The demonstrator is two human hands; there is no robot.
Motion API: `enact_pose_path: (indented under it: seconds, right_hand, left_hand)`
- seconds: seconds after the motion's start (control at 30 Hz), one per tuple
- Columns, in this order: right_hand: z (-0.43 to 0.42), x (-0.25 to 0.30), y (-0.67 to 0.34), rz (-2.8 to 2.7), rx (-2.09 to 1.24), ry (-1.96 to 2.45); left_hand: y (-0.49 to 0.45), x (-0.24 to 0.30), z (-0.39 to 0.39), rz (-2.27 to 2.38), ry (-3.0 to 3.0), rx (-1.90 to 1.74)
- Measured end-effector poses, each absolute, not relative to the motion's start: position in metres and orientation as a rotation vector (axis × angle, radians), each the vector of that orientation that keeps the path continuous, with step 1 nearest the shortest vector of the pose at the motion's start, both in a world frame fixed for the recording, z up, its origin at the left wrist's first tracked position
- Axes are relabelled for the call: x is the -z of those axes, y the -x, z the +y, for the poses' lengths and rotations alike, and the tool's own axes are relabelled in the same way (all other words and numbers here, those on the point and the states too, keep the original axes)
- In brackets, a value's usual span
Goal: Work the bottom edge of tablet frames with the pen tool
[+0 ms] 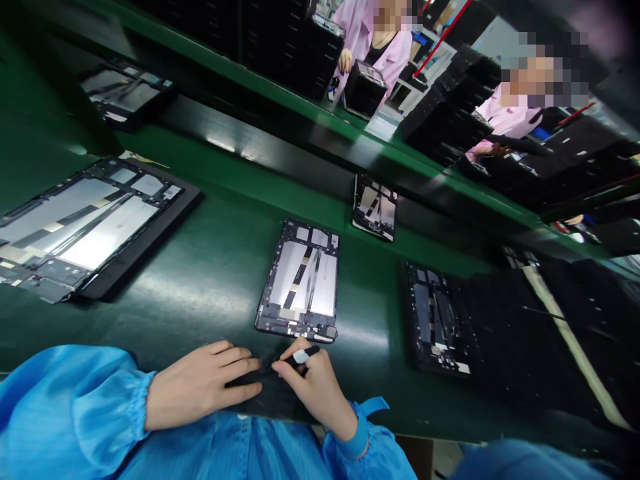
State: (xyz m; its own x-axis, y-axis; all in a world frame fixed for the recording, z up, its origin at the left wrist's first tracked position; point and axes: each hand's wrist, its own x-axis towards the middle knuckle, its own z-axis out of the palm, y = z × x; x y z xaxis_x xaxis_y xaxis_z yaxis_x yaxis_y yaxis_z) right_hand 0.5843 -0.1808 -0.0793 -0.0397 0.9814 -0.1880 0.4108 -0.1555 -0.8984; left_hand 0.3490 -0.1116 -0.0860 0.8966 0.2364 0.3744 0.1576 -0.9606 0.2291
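Note:
My right hand (323, 387) pinches a slim black pen-like tool (305, 355) with a white patch; its tip points down-left. Flat on the bench's near edge, fingers stretched, lies my left hand (200, 383). Between the hands, some dark surface or piece shows at the fingertips, too dark to name. Just beyond my right hand is an opened tablet (325, 280), back off, with silver battery panels and black flex cables showing. It lies flat, apart from the fingers of my left hand.
More opened tablets lie around: one on a black slab (180, 207) at left, one (375, 210) farther back, one (433, 317) at right beside black trays (515, 333). A green ledge (280, 93) crosses behind. Two people in pink stand beyond, near black stacks (295, 53).

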Motion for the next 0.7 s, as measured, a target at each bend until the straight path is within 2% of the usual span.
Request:
enact_pose_path:
  seconds: [0.27, 0.43, 0.7]
  right_hand:
    - [-0.159, 0.068, -0.602, -0.984, -1.363, 1.360]
    - [-0.107, 0.050, -0.610, -1.029, -1.513, 1.417]
    - [-0.082, 0.065, -0.602, -1.118, -1.664, 1.462]
  left_hand:
    - [-0.350, 0.082, -0.109, 0.297, -2.843, -0.623]
    - [-0.353, 0.077, -0.084, 0.445, -2.867, -0.761]
    - [-0.355, 0.091, -0.073, 0.542, -2.905, -0.840]
